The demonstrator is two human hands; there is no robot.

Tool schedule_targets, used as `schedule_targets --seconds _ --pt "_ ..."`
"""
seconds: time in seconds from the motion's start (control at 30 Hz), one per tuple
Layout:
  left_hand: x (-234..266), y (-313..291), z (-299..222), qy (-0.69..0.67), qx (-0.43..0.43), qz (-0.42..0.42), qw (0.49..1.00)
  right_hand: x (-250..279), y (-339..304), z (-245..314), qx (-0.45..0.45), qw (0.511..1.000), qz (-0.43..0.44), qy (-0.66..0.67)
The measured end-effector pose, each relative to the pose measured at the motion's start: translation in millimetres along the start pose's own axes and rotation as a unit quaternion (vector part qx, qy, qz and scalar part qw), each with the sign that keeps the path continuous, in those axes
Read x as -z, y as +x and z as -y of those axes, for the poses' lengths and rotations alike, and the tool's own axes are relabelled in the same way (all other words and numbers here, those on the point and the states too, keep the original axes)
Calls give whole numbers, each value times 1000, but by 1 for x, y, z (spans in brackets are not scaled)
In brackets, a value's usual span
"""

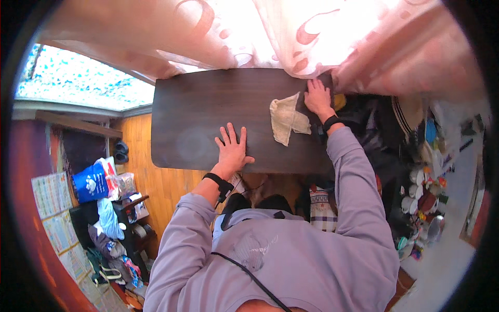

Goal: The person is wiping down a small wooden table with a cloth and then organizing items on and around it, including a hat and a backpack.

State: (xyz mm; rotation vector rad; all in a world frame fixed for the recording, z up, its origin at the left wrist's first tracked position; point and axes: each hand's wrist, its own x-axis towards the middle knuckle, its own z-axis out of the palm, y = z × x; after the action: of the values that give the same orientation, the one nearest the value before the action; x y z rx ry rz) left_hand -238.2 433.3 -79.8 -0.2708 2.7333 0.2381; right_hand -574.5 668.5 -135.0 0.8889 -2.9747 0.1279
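Note:
A dark brown wooden table (pixel 197 119) stretches out before me. My left hand (pixel 232 150) lies flat near its front edge, fingers and thumb spread, with nothing in it. At the far right corner of the tabletop rests my right hand (pixel 317 98), its fingers stretched out toward the curtain. Between the two hands, closer to the right one, a crumpled cream-coloured cloth (pixel 284 118) lies on the table, and neither hand is on it. Each wrist wears a black band.
Pink patterned curtains (pixel 234 31) hang along the table's far edge. Dark bags or clothes (pixel 364 125) crowd its right side. At the left, a shelf (pixel 136 218) carries bags, including a blue bag (pixel 92 183), above a wooden floor (pixel 138 143). A black cable (pixel 249 273) crosses my chest.

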Motion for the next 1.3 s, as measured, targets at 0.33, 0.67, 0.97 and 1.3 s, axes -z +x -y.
schedule_targets --seconds 0.33,0.67,0.97,1.3 --pt "2 -3 1 -8 1 10 1000 59 -53 25 37 993 -88 71" --pt "-2 -2 3 3 10 -24 1000 57 30 20 4 999 1 50" --pt "2 -3 -2 1 22 -28 999 57 100 -15 -21 990 120 65" --pt "6 -2 -2 -23 35 3 999 45 45 5 47 987 -150 40"
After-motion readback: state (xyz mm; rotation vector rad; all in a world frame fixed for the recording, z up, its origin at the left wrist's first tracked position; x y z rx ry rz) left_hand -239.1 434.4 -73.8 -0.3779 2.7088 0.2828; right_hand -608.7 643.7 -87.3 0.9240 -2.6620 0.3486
